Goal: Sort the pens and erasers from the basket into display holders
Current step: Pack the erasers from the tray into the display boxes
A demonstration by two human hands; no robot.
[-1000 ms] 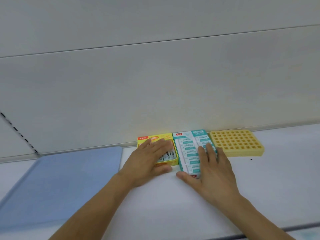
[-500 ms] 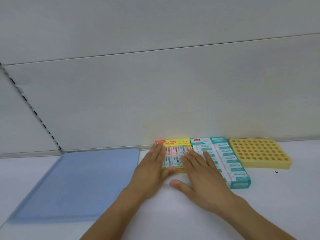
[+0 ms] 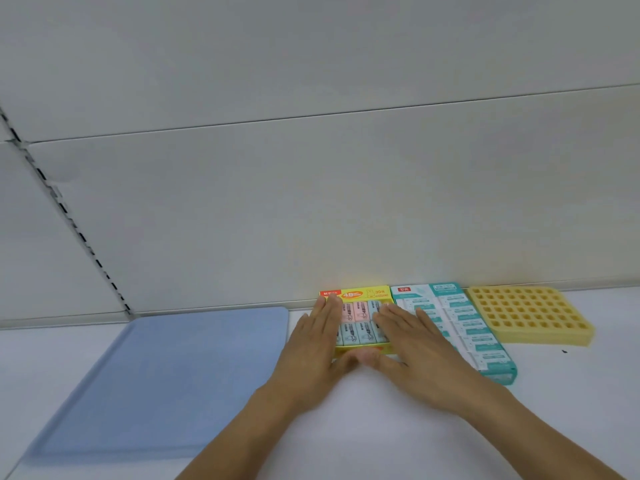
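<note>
A yellow eraser display box (image 3: 356, 295) with pink and pale blue erasers stands against the back wall on the white shelf. My left hand (image 3: 313, 344) lies flat with straight fingers on its left side. My right hand (image 3: 415, 348) lies flat over its right side and the left edge of a teal eraser box (image 3: 478, 327) beside it. Both thumbs meet at the yellow box's front edge. A yellow pen holder (image 3: 530, 315) with a grid of holes sits to the right of the teal box, with nothing visible in its holes. No basket or pens are in view.
A blue tray (image 3: 166, 379) lies flat on the shelf to the left of my hands. The grey back wall (image 3: 311, 202) rises straight behind the boxes. A small dark speck (image 3: 564, 351) lies on the shelf in front of the pen holder.
My right hand slid left from the teal box onto the yellow box. My left hand stayed on the yellow box, now toward its left side. The view shifted left.
</note>
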